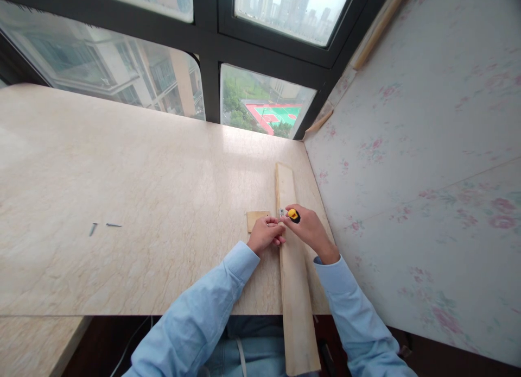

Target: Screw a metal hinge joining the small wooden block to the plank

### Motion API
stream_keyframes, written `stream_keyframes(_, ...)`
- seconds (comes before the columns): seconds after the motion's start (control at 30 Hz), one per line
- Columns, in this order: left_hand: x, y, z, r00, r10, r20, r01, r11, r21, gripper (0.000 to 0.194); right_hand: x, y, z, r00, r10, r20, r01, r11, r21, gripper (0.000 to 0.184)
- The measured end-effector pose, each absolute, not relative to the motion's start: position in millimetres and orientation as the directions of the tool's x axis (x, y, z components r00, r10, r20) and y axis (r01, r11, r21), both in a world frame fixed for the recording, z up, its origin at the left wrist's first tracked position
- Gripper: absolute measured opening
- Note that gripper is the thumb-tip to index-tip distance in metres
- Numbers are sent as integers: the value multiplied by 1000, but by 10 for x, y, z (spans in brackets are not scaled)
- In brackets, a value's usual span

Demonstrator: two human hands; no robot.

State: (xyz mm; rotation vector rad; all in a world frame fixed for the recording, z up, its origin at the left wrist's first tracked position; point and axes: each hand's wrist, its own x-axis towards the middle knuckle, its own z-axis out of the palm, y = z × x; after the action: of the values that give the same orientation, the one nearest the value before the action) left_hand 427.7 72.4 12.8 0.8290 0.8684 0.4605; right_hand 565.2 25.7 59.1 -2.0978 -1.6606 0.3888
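Observation:
A long wooden board [295, 290] lies on the stone sill, its near end jutting past the front edge. On the board's left side is a small silver metal piece, like a hinge or bracket [281, 211]. My right hand [307, 227] is closed round a screwdriver [293, 215] with a yellow and black handle, whose tip is hidden. Close by, my left hand [264, 234] has its fingers pinched together at the board's left edge, just below the metal piece. What they hold, if anything, is too small to tell. A small square wooden piece [255, 219] lies partly behind my left hand.
Two screws [113, 225] lie apart on the pale marbled sill [163, 176], far to the left. A flowered wall [407, 203] rises close on the right. Dark-framed windows [209, 67] stand along the back. The sill's front edge runs just before my body.

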Motion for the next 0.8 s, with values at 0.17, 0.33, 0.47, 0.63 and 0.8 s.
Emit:
stream_keyframes(0.17,4269,721,152,578,658,-483,-28,607,794,16,5600,251,590,320,947,33,861,-276,-427,16)
stream_keyframes(0.33,4269,718,129,580,663,-473,-33,600,800,17,5566,252,626,321,947,4,882,-298,-365,12)
stream_keyframes(0.47,4283,724,88,583,664,-468,-33,595,803,18,5564,242,648,275,961,24,912,-253,-323,12)
stream_keyframes(0.63,4283,729,103,582,660,-475,-26,599,800,18,5597,232,642,206,978,42,928,-181,-325,20)
stream_keyframes(0.8,4268,725,143,594,653,-470,-29,601,799,16,5635,221,622,182,981,67,934,-152,-324,28)
